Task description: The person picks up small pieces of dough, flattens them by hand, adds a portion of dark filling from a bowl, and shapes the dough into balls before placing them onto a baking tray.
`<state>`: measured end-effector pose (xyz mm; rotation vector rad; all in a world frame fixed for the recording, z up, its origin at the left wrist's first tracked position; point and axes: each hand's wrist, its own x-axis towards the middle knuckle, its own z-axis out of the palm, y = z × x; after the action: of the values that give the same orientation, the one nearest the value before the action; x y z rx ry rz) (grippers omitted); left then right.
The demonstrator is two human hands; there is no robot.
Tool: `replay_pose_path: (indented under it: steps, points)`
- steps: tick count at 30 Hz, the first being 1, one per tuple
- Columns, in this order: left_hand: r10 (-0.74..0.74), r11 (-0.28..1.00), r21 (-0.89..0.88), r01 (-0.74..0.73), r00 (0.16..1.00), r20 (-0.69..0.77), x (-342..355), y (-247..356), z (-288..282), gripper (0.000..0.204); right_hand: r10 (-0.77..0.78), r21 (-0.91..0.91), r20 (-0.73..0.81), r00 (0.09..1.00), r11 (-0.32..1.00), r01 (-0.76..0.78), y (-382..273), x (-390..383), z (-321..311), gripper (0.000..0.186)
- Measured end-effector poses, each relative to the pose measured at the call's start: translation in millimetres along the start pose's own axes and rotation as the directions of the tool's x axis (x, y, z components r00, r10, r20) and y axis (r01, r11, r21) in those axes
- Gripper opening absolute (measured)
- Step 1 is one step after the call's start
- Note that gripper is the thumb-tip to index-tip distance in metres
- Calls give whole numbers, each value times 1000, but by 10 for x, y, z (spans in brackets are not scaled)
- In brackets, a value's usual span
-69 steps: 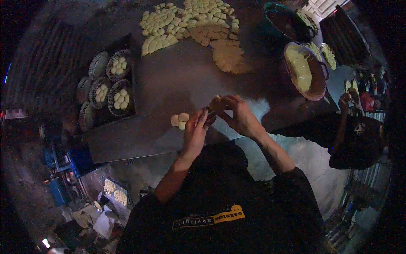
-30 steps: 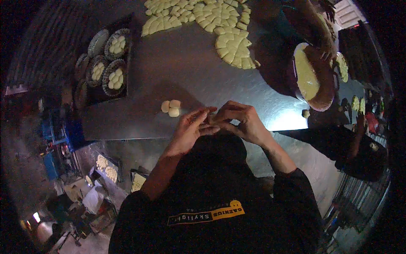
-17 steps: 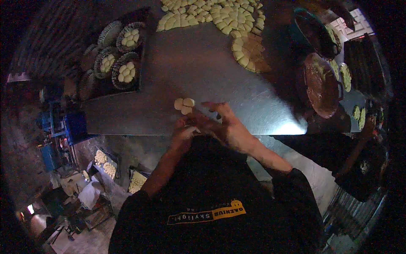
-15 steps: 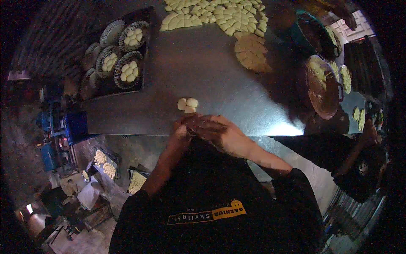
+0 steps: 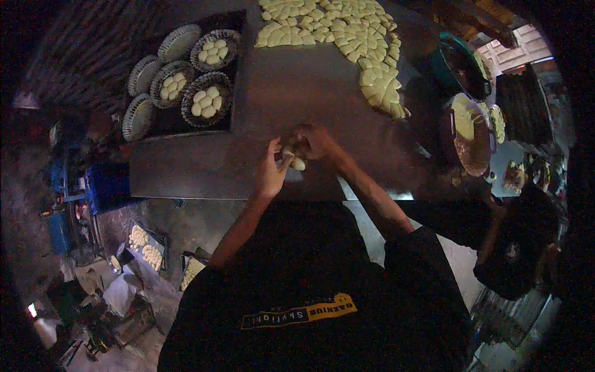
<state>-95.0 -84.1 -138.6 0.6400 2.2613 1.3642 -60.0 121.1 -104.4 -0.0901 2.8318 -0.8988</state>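
Pale dough balls (image 5: 298, 164) sit in a small cluster between my two hands, just above the near part of a metal worktable (image 5: 186, 167). My left hand (image 5: 270, 175) is closed on the cluster's left side, its thumb and fingers against the balls. From the right, my right hand (image 5: 313, 141) reaches in with curled fingers at the far side; shadow partly hides its fingertips. On the left, a dark tray (image 5: 239, 74) carries several fluted round pans. Clusters of dough balls (image 5: 207, 101) fill three of them, and bare metal shows inside the others.
Cut dough pieces (image 5: 379, 87) spread across the far side of the table. A teal basin (image 5: 447, 65) and a pot with pale contents (image 5: 472, 133) stand at the right. Another person (image 5: 517, 235) works there. Low on the left are a blue crate (image 5: 108, 186) and a dough tray (image 5: 149, 245).
My hands, pressed together near the table edge before, have parted and moved forward onto the dough balls. The balls lay beyond my hands earlier. The whole view has shifted slightly.
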Motion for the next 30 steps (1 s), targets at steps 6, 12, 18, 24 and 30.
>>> replay_pose_path:
  steps: [6,12,18,24,30]
  points:
    - [49,981,-193,-34,996,74,-72,-197,-45,47,-271,-126,-241,932,961,246,434,-57,413,35]
    - [95,989,-104,-108,988,-117,-64,162,-199,42,520,348,-572,634,854,-386,1720,-997,-755,34]
    - [48,971,-234,-58,998,-48,-115,862,59,44,319,150,-531,785,947,-283,2307,-1610,-1098,37]
    - [120,947,-307,-96,991,60,-36,1269,790,37,408,208,-436,802,913,-351,2222,-1788,-1253,39]
    - [-32,782,-557,279,911,411,-206,1508,1274,38,581,723,-378,721,672,-162,1378,-2660,-1006,43]
